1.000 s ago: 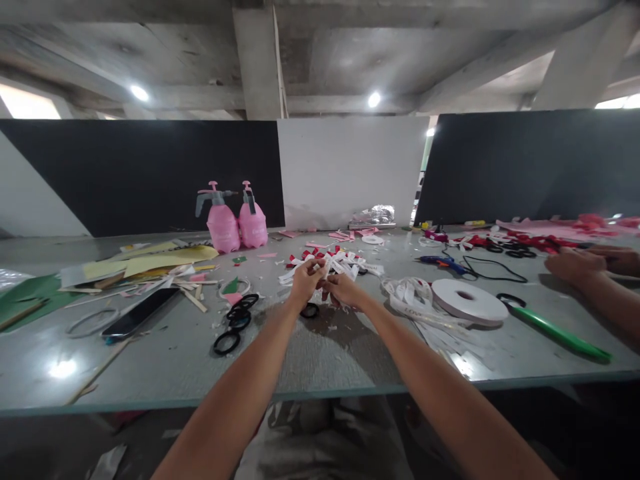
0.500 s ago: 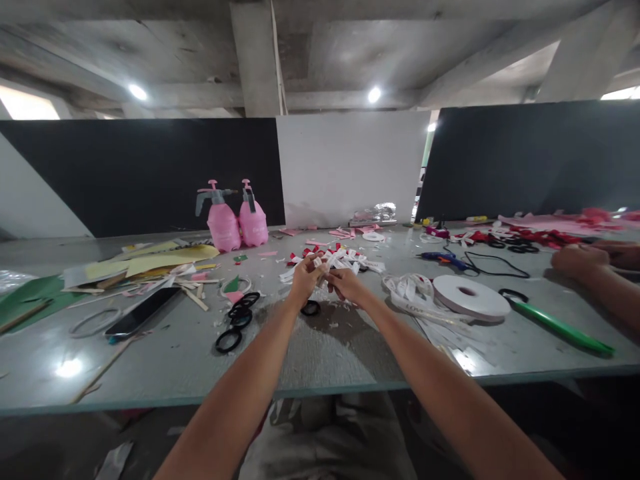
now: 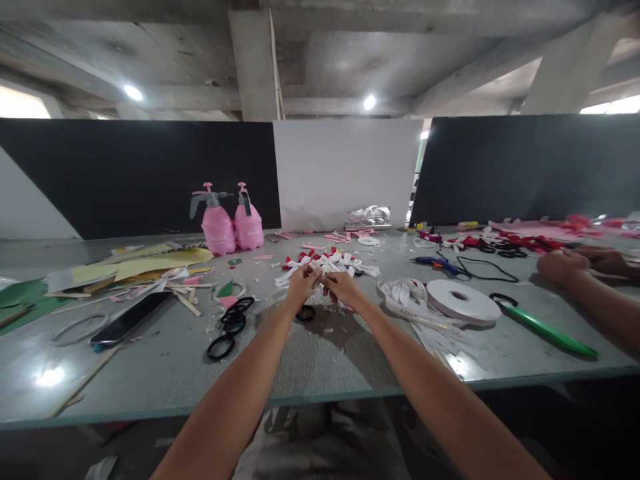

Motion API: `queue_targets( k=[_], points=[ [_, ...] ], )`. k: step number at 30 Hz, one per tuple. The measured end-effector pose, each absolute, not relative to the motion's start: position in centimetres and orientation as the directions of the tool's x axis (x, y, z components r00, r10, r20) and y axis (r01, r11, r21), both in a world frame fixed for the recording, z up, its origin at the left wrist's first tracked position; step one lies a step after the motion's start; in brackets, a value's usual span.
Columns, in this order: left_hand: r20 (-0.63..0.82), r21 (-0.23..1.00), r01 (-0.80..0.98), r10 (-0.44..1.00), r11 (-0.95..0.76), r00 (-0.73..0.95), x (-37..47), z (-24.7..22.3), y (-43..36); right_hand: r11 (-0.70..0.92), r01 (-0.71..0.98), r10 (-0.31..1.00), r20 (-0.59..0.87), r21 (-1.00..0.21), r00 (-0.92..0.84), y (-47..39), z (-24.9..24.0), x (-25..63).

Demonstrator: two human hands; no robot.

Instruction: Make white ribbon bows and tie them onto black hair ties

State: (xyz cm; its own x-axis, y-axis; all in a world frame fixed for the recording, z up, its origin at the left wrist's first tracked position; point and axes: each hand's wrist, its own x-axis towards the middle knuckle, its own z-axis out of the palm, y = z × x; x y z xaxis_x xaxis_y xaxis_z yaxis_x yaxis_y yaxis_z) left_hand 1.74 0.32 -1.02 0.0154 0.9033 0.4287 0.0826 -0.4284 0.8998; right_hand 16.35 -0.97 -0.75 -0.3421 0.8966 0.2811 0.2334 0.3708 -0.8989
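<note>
My left hand [image 3: 301,287] and my right hand [image 3: 345,289] meet above the middle of the table, fingers closed in pinches. Between the fingertips is a small piece of white ribbon [image 3: 320,272], mostly covered by the fingers. Just beyond them lies a heap of white and red ribbon pieces [image 3: 345,259]. A black ring [image 3: 305,313] rests on the table below my hands. To the right, loose printed white ribbon [image 3: 404,295] trails beside a large white ribbon roll [image 3: 453,297].
Several black rings [image 3: 221,347] and a phone [image 3: 133,320] lie left. Two pink spray bottles [image 3: 219,230] stand behind. Right are a blue glue gun [image 3: 437,264], green-handled scissors [image 3: 547,328] and another person's hand [image 3: 565,267]. Scraps litter the table [image 3: 165,373].
The view has shifted slightly, so things on the table appear a little farther left and lower. My hands stay together, and the white ribbon between them shows less than before.
</note>
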Motion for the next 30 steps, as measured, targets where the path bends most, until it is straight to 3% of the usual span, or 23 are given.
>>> queue_targets(
  k=[4, 7, 9, 13, 18, 30],
  points=[
    [0.416, 0.906, 0.091, 0.910, -0.414, 0.001, 1.6, -1.0, 0.4, 0.332, 0.293, 0.934, 0.269, -0.897, -0.236, -0.8, -0.7, 16.6],
    [0.378, 0.923, 0.070, 0.925, -0.379, 0.028, 1.7, -0.6, 0.0, 0.410, 0.380, 0.889, 0.456, -0.830, 0.038, -0.4, -0.2, 17.5],
    [0.343, 0.938, 0.026, 0.937, -0.345, 0.063, 1.9, -0.3, -0.5, 0.467, 0.357, 0.840, 0.532, -0.809, 0.108, -0.2, 0.2, 18.0],
    [0.296, 0.955, -0.008, 0.946, -0.297, 0.130, 2.2, 0.3, -1.3, 0.530, 0.272, 0.839, 0.542, -0.803, -0.033, 0.0, 0.4, 18.1],
    [0.338, 0.938, 0.006, 0.919, -0.346, 0.203, 2.2, 0.5, -1.7, 0.475, 0.247, 0.880, 0.462, -0.844, -0.114, -0.2, -0.1, 17.4],
    [0.195, 0.977, -0.114, 0.975, -0.183, 0.107, 2.9, -0.8, -0.7, 0.466, 0.088, 0.877, 0.473, -0.881, 0.088, -0.9, -0.3, 16.7]
  ],
)
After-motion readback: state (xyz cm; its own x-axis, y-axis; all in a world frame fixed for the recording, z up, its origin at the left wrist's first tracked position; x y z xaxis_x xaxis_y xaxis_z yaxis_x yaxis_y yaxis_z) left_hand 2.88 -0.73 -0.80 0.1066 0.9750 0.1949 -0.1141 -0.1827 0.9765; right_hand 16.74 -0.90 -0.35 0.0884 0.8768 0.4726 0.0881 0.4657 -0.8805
